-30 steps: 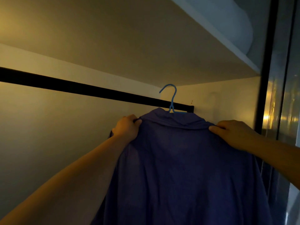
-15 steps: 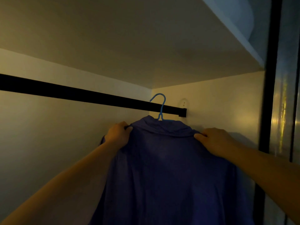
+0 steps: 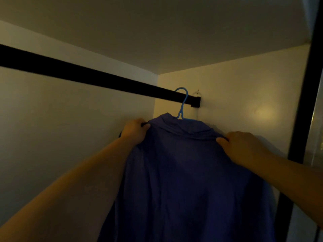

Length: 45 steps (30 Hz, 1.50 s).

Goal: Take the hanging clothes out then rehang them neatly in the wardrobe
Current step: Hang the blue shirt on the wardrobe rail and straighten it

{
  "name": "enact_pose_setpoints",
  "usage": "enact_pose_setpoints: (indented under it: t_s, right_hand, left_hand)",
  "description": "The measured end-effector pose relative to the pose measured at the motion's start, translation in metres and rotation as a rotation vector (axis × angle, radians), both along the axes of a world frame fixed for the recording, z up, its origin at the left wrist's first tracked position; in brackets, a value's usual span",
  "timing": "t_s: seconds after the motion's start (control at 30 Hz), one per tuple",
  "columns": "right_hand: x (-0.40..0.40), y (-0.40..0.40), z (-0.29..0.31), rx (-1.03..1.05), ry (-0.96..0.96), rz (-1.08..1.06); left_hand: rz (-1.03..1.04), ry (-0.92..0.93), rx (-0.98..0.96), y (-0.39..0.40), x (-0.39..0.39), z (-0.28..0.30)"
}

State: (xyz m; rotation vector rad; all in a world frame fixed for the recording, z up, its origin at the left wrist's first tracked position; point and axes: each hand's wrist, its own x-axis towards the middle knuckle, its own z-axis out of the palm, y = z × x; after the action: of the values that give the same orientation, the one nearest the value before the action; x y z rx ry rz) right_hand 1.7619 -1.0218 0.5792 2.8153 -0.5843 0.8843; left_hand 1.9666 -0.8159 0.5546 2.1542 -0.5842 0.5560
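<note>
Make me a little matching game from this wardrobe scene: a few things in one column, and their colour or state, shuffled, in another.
Things:
1. hanger
2. rail
3. shirt
4. left hand

Descriptions:
A. black, runs across to the side wall
B. grips the shoulder of the cloth
C. light blue, hook over the bar
D. dark purple-blue, hangs down

Pairs: 1-C, 2-A, 3-D, 4-B

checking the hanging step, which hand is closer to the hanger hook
The left hand, gripping the blue shirt's shoulder just left of the blue hanger. The right hand grips the other shoulder, lower and farther from the hook.
</note>
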Motion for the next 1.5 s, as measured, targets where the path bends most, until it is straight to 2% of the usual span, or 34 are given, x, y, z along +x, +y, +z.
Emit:
enact_pose_setpoints:
  t_s: [0.43,0.73,0.83,0.9,1.0,1.1,1.27,1.37,1.43,1.5]
  right_hand:
    - [-0.012,0.004,-0.023,0.035,-0.068,-0.007]
    - [-0.029,0.008,-0.036,0.175,-0.118,0.079]
    - [-0.041,0.007,-0.048,0.163,-0.162,0.070]
    - [-0.050,0.004,-0.062,0.194,-0.213,0.139]
    - [-0.067,0.002,-0.091,0.467,-0.355,0.205]
    - [-0.084,0.009,-0.128,0.713,-0.436,0.189]
    - [-0.109,0.034,-0.193,0.937,-0.324,0.087]
    - [-0.118,0.051,-0.229,1.084,-0.189,0.038]
    - [-0.117,0.060,-0.250,1.140,-0.117,-0.023]
    - [-0.112,0.067,-0.262,1.135,-0.087,-0.106]
  left_hand:
    - [-0.019,0.015,0.009,-0.011,0.005,-0.028]
    - [0.004,-0.002,0.022,0.011,-0.006,-0.048]
    - [0.029,0.116,-0.009,0.031,-0.013,-0.081]
    - [0.048,0.252,-0.068,0.048,-0.016,-0.113]
    - [0.060,0.527,-0.178,0.068,-0.028,-0.166]
    - [0.030,0.674,-0.234,0.074,-0.053,-0.210]
    - [-0.030,0.825,-0.245,0.080,-0.084,-0.269]
    - [-0.086,0.968,-0.267,0.083,-0.106,-0.301]
    - [-0.135,1.006,-0.187,0.082,-0.119,-0.319]
    - [-0.101,0.954,-0.078,0.083,-0.126,-0.328]
